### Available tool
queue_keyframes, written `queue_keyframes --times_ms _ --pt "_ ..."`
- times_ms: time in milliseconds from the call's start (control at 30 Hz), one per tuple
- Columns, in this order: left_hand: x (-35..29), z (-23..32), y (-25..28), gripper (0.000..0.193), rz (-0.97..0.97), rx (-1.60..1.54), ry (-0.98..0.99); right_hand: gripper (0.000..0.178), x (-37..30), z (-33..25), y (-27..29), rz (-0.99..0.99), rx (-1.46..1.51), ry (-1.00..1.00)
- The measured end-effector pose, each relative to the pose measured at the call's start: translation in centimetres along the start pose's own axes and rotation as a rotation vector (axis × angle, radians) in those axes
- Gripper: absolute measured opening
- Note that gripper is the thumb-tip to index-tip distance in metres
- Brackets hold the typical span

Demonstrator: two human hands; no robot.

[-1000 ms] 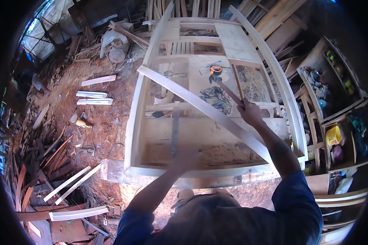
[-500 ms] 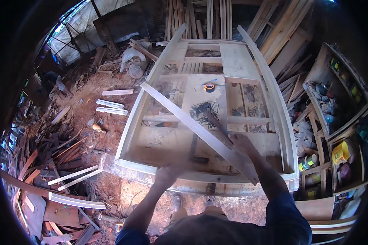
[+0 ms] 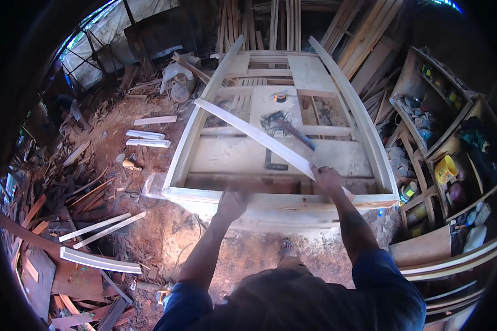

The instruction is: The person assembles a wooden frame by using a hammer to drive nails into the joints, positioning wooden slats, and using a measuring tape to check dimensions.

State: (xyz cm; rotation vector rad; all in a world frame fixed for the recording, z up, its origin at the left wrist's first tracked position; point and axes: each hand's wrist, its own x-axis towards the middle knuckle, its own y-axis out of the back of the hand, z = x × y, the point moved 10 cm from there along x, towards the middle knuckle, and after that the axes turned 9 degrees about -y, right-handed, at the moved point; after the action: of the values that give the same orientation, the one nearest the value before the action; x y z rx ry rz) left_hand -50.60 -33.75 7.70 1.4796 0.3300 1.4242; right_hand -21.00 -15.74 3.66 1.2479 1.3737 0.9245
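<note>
Wooden strip [image 3: 254, 135]: slanted over the wooden frame [image 3: 292, 202]; judged light, stiff; best held near mid-length
Right hand [image 3: 329, 180]: fingers curled round the strip's near end
Left hand [image 3: 233, 204]: blurred at the frame; finger state cannot be told

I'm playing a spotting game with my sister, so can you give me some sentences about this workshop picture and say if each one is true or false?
1. The right hand is on the long pale strip. True.
2. The right hand is holding the hammer. False: the hammer lies inside the wooden frame, apart from both hands.
3. The tape measure is orange and black. True.
4. The yellow tub is on the floor at the left. False: the yellow tub is in the shelves at the right.
5. The left hand looks blurry, near the closest edge of the frame. True.
</note>
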Motion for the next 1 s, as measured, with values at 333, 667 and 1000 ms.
queue_keyframes --times_ms 333,667,1000 --pt "-20.6 7.6 4.5 0.024 -0.366 -0.096 0.179 0.075 -21.0 2.4 -3.8 0.09 0.024 -0.007" --pt "-38.1 -2.5 21.2 0.035 -0.269 -0.547 0.655 0.052 -8.7 7.1 -10.6 0.203 -0.497 0.019" --pt "-82.1 -23.1 21.1 0.025 -0.44 -0.165 1.096 0.029 -19.0 -56.9 -7.3 0.47 0.435 0.803"
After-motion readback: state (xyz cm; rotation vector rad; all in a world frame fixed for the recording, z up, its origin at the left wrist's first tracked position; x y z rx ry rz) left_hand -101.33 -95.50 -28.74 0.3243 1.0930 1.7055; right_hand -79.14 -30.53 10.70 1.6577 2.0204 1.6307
